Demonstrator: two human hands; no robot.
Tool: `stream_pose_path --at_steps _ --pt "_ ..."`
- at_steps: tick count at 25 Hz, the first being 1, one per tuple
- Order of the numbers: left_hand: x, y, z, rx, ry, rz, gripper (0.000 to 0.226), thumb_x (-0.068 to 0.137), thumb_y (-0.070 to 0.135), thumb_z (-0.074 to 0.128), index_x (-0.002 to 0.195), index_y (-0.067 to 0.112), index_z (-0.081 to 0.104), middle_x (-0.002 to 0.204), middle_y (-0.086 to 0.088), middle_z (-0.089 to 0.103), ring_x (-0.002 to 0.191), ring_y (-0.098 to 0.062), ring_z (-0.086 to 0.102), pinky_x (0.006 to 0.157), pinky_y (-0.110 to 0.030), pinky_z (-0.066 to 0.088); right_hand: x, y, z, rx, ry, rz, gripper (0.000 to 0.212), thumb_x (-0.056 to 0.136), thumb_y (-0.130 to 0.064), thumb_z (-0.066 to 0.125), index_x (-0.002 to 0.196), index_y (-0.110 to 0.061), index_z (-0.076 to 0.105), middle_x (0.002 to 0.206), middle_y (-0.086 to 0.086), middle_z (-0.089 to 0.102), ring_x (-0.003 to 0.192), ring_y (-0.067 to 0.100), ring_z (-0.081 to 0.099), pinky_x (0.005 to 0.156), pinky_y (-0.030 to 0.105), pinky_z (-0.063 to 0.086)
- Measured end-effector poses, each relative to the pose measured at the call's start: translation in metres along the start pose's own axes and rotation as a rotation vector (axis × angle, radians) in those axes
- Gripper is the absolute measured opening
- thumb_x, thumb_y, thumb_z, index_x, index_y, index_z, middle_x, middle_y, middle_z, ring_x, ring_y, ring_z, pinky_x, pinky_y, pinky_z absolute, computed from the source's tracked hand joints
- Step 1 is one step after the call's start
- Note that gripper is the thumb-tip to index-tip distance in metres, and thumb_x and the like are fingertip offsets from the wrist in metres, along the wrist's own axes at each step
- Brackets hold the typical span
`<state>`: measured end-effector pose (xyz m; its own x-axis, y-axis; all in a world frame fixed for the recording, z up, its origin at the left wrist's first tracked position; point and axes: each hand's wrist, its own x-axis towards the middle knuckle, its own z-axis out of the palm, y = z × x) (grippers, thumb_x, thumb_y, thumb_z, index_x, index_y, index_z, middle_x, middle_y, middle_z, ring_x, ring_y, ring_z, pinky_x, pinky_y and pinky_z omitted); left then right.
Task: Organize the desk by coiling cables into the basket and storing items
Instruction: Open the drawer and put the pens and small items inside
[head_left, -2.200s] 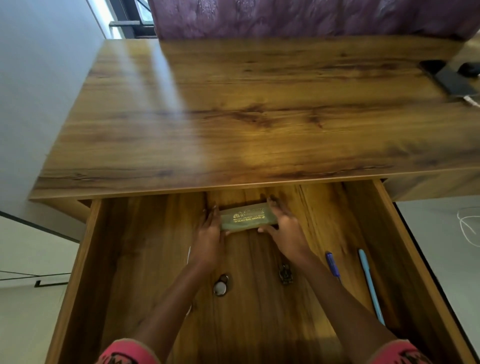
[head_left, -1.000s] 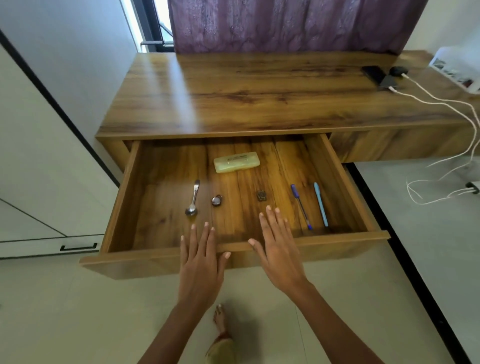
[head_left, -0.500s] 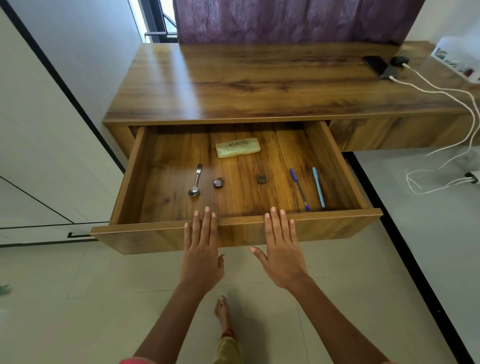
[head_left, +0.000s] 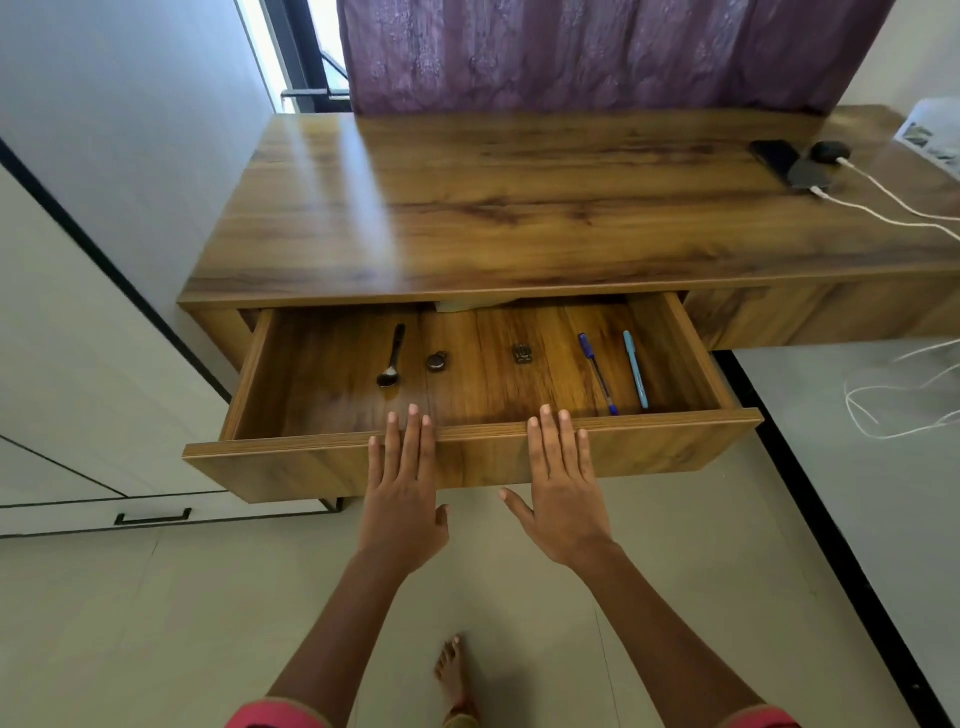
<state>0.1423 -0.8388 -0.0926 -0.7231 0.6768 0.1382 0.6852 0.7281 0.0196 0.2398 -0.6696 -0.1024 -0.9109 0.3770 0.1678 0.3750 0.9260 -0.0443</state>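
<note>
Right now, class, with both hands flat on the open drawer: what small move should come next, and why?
Probably push the drawer straight in until it shuts. The left hand and right hand press flat on its front, and the spoon and pens inside lie below the rim.

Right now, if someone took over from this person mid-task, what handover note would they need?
Left hand and right hand: both open, fingers straight, flat against the drawer front.
The drawer is partly open and holds a spoon, a blue pen, a light blue pen, two small dark objects, and a pale case mostly hidden under the desktop.
On the desktop: a phone, with white cables trailing off to the right.
Done: small items stored.
Left: shut the drawer and coil the cables. No basket is in view.
</note>
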Motion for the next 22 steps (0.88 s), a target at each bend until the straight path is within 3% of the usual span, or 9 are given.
stream_pose_path --at_steps 5,9,12,18,20,22 --pt "0.058 -0.013 0.01 0.014 0.013 -0.001 0.123 0.058 0.049 0.077 0.146 0.002 0.006 0.154 -0.019 0.004 0.143 -0.036 -0.003 0.114 -0.048 -0.001 0.06 0.009 0.014 -0.015 0.024 -0.001 0.102 0.079 -0.068 0.042 0.147 -0.011 -0.007 0.154 0.01 0.007 0.144 0.024 -0.014 0.115 0.039 -0.005" --pt "0.103 -0.027 0.02 0.024 0.051 0.022 0.116 0.062 0.049 0.076 0.145 0.0 0.012 0.154 -0.019 0.005 0.142 -0.038 0.0 0.113 -0.048 0.001 0.106 0.012 0.023 -0.021 0.037 0.0 0.115 0.07 -0.069 0.057 0.147 -0.012 -0.009 0.154 0.01 0.009 0.143 0.026 -0.009 0.115 0.039 -0.005" --pt "0.133 -0.037 0.028 0.04 0.109 0.043 0.114 0.063 0.045 0.076 0.145 0.001 0.011 0.154 -0.02 0.006 0.142 -0.039 0.0 0.113 -0.05 0.003 0.137 0.017 0.031 -0.048 0.069 0.014 0.119 0.068 -0.068 0.06 0.146 -0.012 -0.01 0.154 0.011 0.007 0.143 0.024 -0.017 0.115 0.039 -0.007" --pt "0.169 -0.052 0.044 0.146 0.158 0.058 0.119 0.063 0.043 0.077 0.146 0.004 0.001 0.153 -0.012 -0.004 0.143 -0.035 -0.011 0.113 -0.056 0.0 0.175 0.023 0.051 -0.065 0.14 -0.014 0.125 0.065 -0.069 0.062 0.145 -0.01 -0.013 0.151 0.014 0.011 0.143 0.032 0.002 0.115 0.042 -0.004" --pt "0.182 -0.054 0.049 0.179 0.167 0.034 0.117 0.061 0.041 0.079 0.144 0.004 0.005 0.153 -0.013 0.004 0.142 -0.034 -0.016 0.112 -0.056 -0.003 0.189 0.025 0.056 -0.075 0.156 -0.005 0.124 0.065 -0.069 0.062 0.146 -0.008 -0.009 0.15 0.015 0.013 0.143 0.032 -0.002 0.115 0.042 -0.005" --pt "0.191 -0.057 0.055 0.205 0.183 0.016 0.116 0.059 0.04 0.082 0.143 0.004 0.01 0.151 -0.016 0.021 0.141 -0.034 -0.018 0.112 -0.056 -0.007 0.198 0.026 0.06 -0.107 0.163 0.0 0.119 0.064 -0.07 0.062 0.147 -0.005 0.006 0.147 0.015 0.017 0.14 0.034 0.007 0.115 0.042 -0.007"
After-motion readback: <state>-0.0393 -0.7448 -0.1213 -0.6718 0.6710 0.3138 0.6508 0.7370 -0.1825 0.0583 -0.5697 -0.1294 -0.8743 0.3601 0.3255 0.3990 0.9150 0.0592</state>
